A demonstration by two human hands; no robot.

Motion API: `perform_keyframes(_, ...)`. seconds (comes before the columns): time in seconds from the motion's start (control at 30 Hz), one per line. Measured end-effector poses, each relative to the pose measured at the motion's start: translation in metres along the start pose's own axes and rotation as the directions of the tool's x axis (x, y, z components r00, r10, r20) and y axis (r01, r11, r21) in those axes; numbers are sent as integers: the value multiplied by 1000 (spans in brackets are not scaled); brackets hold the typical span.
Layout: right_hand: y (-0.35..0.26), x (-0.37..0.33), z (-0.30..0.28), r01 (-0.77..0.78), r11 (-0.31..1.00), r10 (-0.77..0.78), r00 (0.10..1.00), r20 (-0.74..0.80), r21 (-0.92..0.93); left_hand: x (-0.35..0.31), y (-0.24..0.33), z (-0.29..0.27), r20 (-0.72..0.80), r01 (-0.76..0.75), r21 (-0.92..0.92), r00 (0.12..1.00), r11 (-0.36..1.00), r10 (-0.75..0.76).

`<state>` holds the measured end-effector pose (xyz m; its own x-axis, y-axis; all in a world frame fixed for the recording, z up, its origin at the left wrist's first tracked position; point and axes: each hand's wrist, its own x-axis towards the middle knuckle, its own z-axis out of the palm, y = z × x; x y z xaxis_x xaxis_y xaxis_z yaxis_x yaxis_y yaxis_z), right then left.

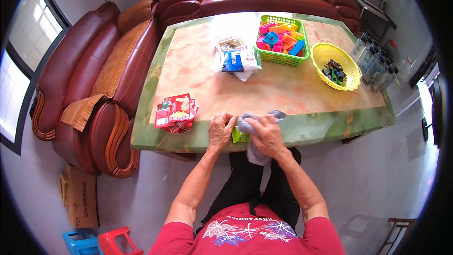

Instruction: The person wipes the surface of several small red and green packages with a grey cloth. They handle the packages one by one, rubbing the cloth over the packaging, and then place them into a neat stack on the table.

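Note:
My right hand point(265, 134) is wrapped round a grey cloth point(257, 155), part of which hangs over the table's near edge. Under and beside the cloth lies a small bright green packet point(239, 136), largely covered. My left hand point(221, 131) is closed at the packet's left side, its fingertips against the packet's upper corner; the exact grip is partly hidden. Left of it, a pile of red flat packs point(175, 112) rests near the table's front edge.
On the stone-topped table point(283, 94) are a green basket point(283, 57) of colourful toy blocks, a yellow basket point(351, 73) with small wrapped items, blue-and-white packets point(238, 61), a clear tray point(230, 43) and several bottles point(375, 61). Leather sofas point(108, 61) stand left and behind.

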<state>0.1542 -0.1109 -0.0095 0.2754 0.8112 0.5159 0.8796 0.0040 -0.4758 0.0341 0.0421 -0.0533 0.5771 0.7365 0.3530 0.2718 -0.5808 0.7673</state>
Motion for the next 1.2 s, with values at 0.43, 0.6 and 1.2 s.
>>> perform_keyframes(0.43,41,-23,-6,-144,958,147,989,-4,-250,-1,5,0,-52,182,-52,982,982,-184)
perform_keyframes(0.6,-2,-16,4,98,982,-103,994,-27,-162,0,1,6,-131,89,-20,987,996,-91)
perform_keyframes(1.2,-7,-3,-3,98,982,-95,995,29,-160,2,-7,1,9,163,-127,987,978,-163)
